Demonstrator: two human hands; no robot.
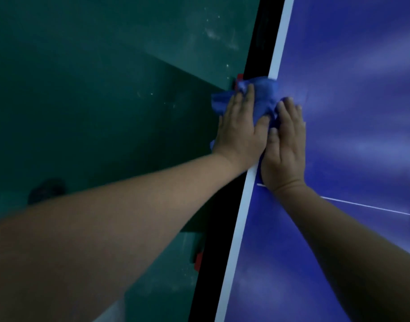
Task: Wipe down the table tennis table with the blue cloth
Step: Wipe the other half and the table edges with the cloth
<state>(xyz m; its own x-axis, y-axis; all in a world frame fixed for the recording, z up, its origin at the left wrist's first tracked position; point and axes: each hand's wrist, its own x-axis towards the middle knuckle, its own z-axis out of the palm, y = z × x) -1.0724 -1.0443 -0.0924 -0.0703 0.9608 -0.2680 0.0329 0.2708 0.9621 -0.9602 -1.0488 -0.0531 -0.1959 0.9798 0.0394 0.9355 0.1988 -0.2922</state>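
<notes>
- Two bare forearms reach in from the bottom edge, the left one crossing above the green floor [94, 89], the right one above the table tennis table [362, 112].
- A thin white line [362, 205] runs across the blue top and passes under the right wrist.
- The right hand [286, 145] lies flat on the top just inside the white border stripe [241, 219], fingers straight and together, gripping nothing; its fingertips rest on the blue cloth [262, 98].
- The left hand [240, 129] lies flat beside it, thumb touching the right hand, fingers straight and pressing the cloth down at the table's edge (no curl round it).
- The cloth is bunched under and ahead of both hands, straddling the border stripe and hanging over the black side edge [213, 252].
- Small red fittings [198, 259] show beside the black edge, one near, one just beyond the cloth.
- A dark blurred shape [46, 191] lies on the floor at left.
</notes>
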